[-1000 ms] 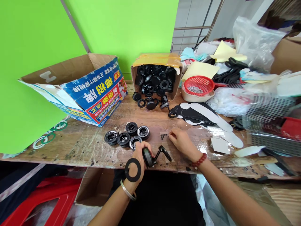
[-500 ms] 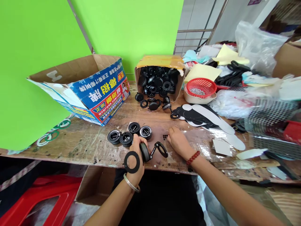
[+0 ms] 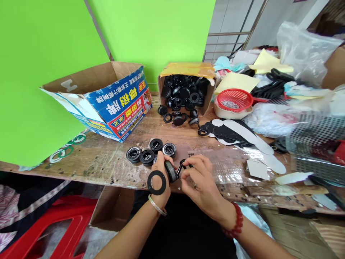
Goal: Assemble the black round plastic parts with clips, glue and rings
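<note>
My left hand [image 3: 162,172] is closed around a black round hinged holder [image 3: 171,172] with a ribbed edge. A flat black ring [image 3: 156,182] lies against the back of that hand; how it joins the holder is hidden. My right hand [image 3: 199,178] has its fingers bent at the holder's folding arm [image 3: 181,166], thumb and fingertips on the small ring end, which they partly cover. Any tiny piece between those fingertips cannot be made out. Just beyond my left hand stand several folded black round holders [image 3: 147,157]. Small black dots [image 3: 191,154] lie on the table behind my right hand.
A blue printed carton [image 3: 118,104] stands at left. Behind, a tipped cardboard box [image 3: 188,70] spills black holders. Rightward are a red basket [image 3: 234,99], black and white cutouts [image 3: 237,131], a white card [image 3: 257,169] and heaped plastic bags. Green rings [image 3: 66,151] lie far left.
My right hand has left the small black dots and come toward me and left, to the holder's ring end. My left hand still grips the holder. The view has shifted slightly.
</note>
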Demonstrator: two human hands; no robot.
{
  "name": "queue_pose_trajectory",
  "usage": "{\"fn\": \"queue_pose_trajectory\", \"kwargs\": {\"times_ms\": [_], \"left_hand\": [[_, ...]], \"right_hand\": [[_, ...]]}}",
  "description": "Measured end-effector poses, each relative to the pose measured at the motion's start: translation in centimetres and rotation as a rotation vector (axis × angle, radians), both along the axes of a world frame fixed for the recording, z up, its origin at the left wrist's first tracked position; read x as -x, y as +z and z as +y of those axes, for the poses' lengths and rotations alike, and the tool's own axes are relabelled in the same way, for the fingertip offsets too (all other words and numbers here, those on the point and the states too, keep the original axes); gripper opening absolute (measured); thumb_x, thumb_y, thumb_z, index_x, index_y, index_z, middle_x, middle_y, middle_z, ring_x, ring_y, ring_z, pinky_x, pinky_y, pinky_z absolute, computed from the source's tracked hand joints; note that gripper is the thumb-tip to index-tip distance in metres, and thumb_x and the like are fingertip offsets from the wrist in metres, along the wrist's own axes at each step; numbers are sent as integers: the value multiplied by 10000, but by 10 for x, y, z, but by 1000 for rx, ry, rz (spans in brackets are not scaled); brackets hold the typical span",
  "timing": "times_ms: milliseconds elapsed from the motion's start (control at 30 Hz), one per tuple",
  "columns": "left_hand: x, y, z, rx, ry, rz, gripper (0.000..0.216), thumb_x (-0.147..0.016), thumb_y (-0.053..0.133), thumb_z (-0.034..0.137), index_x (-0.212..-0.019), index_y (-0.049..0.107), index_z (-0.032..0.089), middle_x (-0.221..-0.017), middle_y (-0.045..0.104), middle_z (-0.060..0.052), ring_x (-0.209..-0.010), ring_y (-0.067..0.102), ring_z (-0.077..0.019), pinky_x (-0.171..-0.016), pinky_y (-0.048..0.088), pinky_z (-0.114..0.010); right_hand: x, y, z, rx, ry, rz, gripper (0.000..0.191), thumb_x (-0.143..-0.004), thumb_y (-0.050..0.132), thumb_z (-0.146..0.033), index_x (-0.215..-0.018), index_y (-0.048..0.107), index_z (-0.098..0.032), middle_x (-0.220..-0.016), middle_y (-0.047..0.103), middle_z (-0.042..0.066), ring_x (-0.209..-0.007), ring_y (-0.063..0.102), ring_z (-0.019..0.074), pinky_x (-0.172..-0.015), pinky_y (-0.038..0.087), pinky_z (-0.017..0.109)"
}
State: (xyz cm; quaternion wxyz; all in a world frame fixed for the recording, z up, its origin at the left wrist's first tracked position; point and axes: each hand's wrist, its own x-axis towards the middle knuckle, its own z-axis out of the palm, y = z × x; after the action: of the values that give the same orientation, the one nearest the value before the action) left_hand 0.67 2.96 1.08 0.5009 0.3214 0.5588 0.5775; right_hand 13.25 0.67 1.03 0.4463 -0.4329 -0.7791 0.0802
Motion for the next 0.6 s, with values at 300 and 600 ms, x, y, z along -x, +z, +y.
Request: {"fn": "queue_pose_trajectory", "kwargs": {"times_ms": [300,600], "left_hand": [[2,-16,-2,-10,-18,30,438,-853,542,598,-647,548,211,-575,556,17,-495,494,-123,-507,412,-233],[4,-15,1,50,-26,-172,488,-823,545,650,-629,493,205,-543,482,41,-495,456,-99,-518,406,-212]], "right_hand": [[-2,-1,4,17,69,-117,142,-857,555,-80,-817,616,-201,-1020,647,60,-1072,534,241,-1000,417,495],[-15,-7,-20,-98,98,-330,324,-892,541,-128,-1195,647,-176,-1439,519,136,-1429,312,340,-1134,289,594]]}}
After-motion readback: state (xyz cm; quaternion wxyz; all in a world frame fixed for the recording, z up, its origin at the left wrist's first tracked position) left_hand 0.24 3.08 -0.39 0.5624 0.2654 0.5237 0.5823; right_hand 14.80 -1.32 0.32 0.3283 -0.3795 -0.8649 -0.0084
